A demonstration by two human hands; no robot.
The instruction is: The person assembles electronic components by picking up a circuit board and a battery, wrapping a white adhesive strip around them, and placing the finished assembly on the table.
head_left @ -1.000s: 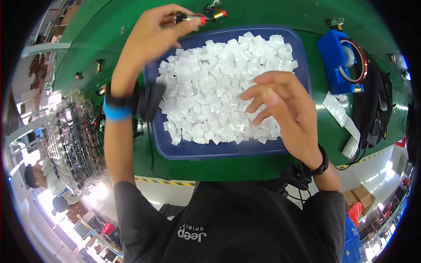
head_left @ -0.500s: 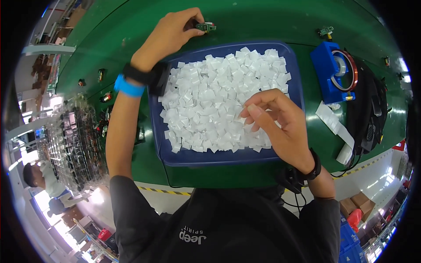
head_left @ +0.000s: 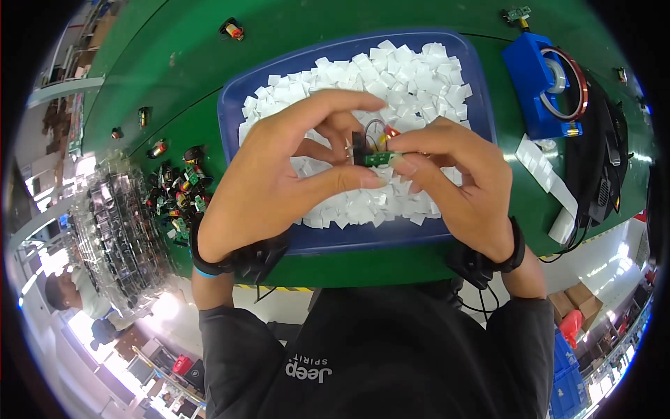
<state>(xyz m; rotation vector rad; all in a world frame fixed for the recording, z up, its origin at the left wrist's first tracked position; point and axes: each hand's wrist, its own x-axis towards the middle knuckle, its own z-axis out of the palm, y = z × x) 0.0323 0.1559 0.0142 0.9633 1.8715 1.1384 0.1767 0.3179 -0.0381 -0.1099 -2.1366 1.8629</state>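
Over the tray, both hands meet on a small green circuit board (head_left: 377,159) with a black part and thin wires. My left hand (head_left: 279,164) grips its black end between thumb and fingers. My right hand (head_left: 460,174) pinches the other end, where a red and yellow bit shows; the fingers partly hide the board. Beneath them is a blue tray (head_left: 356,246) filled with small white square pieces (head_left: 363,70), which look like film or paper.
Left of the tray lies a heap of small boards with wires (head_left: 183,192), beside clear plastic packs (head_left: 115,230). At right stand a blue tape dispenser (head_left: 528,91), a white strip (head_left: 548,181) and a black bag (head_left: 597,167). A wired part (head_left: 232,29) lies at the far left.
My left hand has come back from beyond the tray's far edge with the circuit board. My right hand has closed on the board too. The view has shifted slightly.
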